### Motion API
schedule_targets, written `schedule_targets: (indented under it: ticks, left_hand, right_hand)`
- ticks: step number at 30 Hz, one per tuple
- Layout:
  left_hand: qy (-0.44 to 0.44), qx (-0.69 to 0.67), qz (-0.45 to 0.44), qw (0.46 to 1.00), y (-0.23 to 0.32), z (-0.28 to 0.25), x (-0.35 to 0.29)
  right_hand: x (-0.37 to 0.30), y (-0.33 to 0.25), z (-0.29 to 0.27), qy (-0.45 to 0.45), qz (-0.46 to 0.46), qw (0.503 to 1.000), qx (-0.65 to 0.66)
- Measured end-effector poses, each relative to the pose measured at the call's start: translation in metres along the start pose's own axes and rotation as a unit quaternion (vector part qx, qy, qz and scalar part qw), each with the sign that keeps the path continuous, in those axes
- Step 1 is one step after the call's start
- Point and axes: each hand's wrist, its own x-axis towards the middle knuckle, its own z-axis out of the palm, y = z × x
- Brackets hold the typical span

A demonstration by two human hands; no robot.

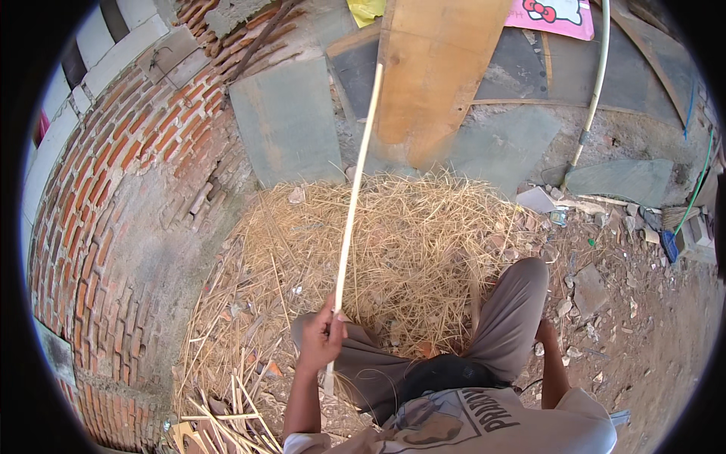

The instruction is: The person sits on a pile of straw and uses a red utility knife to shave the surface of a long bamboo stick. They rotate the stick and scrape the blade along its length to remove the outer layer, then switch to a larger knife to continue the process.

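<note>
A long, pale strip of bamboo or wood rises almost upright in front of me, its top leaning a little to the right. My left hand is wrapped round its lower part, and a short end sticks out below the fist. Beside my raised right knee is my right hand, mostly hidden behind the leg, so its fingers do not show. Under and beyond the strip spreads a heap of thin straw-coloured shavings. I sit with my legs bent, a dark cloth across my lap.
A worn brick wall curves along the left. Boards, among them a brown wooden panel and a grey sheet, lean at the back. More split strips lie at lower left. Rubble and an upright pole are on the right.
</note>
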Motion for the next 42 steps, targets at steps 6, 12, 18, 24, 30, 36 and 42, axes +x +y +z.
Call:
schedule_targets:
  ticks: [6, 12, 18, 24, 30, 36, 42]
  left_hand:
    - [0.180, -0.016, 0.042, 0.983, 0.044, -0.076, 0.102]
    - [0.294, -0.045, 0.201, 0.933, 0.106, -0.092, 0.178]
    - [0.348, 0.002, 0.294, 0.890, 0.164, -0.091, 0.191]
    - [0.346, -0.030, 0.325, 0.880, 0.178, -0.045, 0.223]
    - [0.295, -0.039, 0.232, 0.926, 0.111, 0.014, 0.224]
    - [0.327, -0.090, 0.174, 0.925, 0.036, 0.059, 0.203]
    - [0.319, -0.149, 0.156, 0.923, 0.014, 0.080, 0.192]
  right_hand:
    - [-0.099, 0.079, 0.168, -0.236, -0.142, 0.960, -0.041]
    - [-0.084, 0.106, 0.277, -0.241, 0.039, 0.969, 0.047]
    - [-0.100, 0.161, 0.230, -0.080, 0.344, 0.921, 0.162]
    - [-0.196, 0.266, 0.190, 0.086, 0.531, 0.827, 0.165]
    - [-0.235, 0.192, 0.185, 0.030, 0.585, 0.784, 0.205]
    - [-0.246, 0.173, 0.168, 0.021, 0.593, 0.774, 0.219]
    - [-0.254, 0.166, 0.165, 0.018, 0.598, 0.769, 0.224]
